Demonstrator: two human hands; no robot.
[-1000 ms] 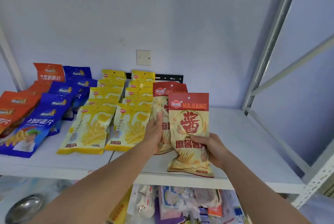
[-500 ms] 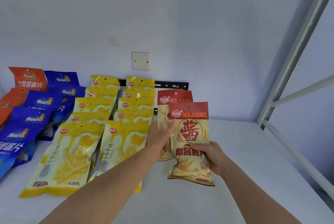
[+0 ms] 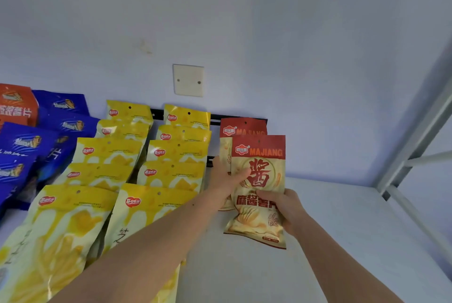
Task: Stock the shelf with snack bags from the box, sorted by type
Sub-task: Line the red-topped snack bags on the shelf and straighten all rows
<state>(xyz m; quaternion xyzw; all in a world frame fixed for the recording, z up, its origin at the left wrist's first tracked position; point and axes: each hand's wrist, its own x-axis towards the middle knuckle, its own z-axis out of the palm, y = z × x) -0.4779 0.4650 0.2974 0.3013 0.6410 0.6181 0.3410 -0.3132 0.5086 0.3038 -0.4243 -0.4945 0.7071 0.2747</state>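
The right hand [image 3: 285,207] grips the front red-topped bag [image 3: 259,187] at its lower right edge, thumb across the printed face and fingers curled behind it. The left hand [image 3: 227,178] pinches the same bag on its left side, thumb lying over the front at mid-height; its fingers are hidden behind, so I cannot tell whether they also touch the second red-topped bag [image 3: 241,127] standing just behind. The held bag is upright and slightly tilted, with its bottom seam close over the shelf [image 3: 342,241], in front of its twin.

Judging by its looks, the bag is light, puffed and crinkly, with slick film that can slide between fingers. The chips inside are probably brittle, so squeezing the middle risks crushing them. The flat side seams or the stiff sealed top band offer the safest hold.

To the left of the left hand, two columns of yellow bags [image 3: 171,153] lean in overlapping rows. Farther left lie blue bags [image 3: 27,141] and an orange bag [image 3: 16,104]. Right of the right hand the shelf runs to a grey upright post [image 3: 415,141].
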